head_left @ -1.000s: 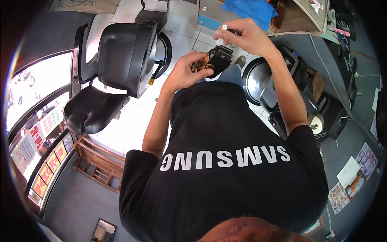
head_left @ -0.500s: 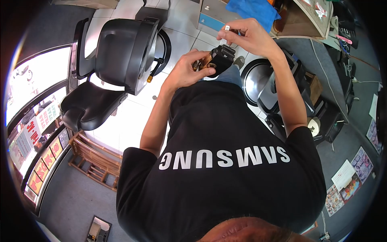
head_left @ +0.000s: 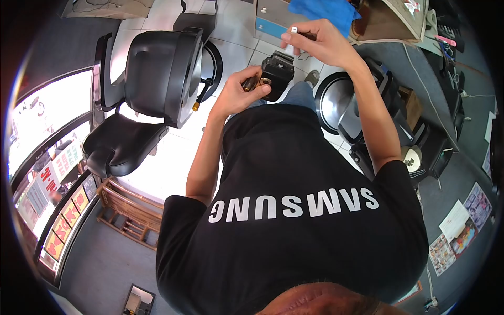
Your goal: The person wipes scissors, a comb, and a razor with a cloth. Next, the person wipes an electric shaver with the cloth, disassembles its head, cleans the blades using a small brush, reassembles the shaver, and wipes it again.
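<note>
At the top centre, my left hand (head_left: 239, 94) is closed around the side of a black device (head_left: 278, 79) that looks like a hair clipper, with gold-coloured parts near the thumb. The device's flat, ridged black end points up and away from me. Just above and to the right, my right hand (head_left: 325, 46) pinches a small white tool (head_left: 292, 41) between thumb and fingers. Something dark also lies within the right hand, too hidden to name. A small gap shows between the white tool and the device.
A black barber chair (head_left: 149, 73) stands at the left, with a bamboo rack (head_left: 126, 212) below it. Another dark chair with a round metal base (head_left: 336, 103) is at the right. A blue cloth (head_left: 328, 13) hangs over a cabinet with drawers at the top.
The black device has moved left and turned more upright in my left hand. My right hand stays near its place, and the white tool now stands apart from the device.
</note>
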A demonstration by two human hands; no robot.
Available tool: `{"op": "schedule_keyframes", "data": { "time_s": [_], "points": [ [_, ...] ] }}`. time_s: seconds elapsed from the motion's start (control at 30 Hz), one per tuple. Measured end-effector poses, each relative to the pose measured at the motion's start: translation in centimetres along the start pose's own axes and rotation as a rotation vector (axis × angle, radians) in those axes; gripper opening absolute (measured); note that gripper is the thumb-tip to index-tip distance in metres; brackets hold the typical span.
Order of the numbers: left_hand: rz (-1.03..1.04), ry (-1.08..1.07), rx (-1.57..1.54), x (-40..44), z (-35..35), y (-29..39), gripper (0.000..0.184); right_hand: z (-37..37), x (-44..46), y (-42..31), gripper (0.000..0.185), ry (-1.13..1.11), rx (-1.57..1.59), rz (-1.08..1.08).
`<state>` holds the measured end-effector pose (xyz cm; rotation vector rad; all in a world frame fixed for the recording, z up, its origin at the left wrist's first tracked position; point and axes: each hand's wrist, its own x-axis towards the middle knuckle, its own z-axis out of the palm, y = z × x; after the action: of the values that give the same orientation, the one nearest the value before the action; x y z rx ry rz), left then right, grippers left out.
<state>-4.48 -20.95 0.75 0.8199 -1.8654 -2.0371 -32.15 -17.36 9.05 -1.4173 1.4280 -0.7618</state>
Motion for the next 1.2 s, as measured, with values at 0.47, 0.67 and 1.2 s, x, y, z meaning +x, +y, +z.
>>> {"op": "schedule_keyframes", "data": {
  "time_s": [0.47, 0.67, 1.2],
  "points": [
    [0.014, 0.015, -0.164, 0.5, 0.1, -1.5, 0.052, 0.1, 0.4, 2.6, 0.035, 0.109, 0.063, 0.043],
    [-0.04, 0.08, -0.172, 0.6, -0.3, -1.7, 0.049, 1.2, 0.0, 2.7, 0.035, 0.32, 0.191, 0.101],
    [0.003, 0.267, 0.092, 1.5, -0.1, -1.2, 0.047, 3.8, 0.3, 3.4, 0.032, 0.32, 0.737, 0.403]
  ]
}}
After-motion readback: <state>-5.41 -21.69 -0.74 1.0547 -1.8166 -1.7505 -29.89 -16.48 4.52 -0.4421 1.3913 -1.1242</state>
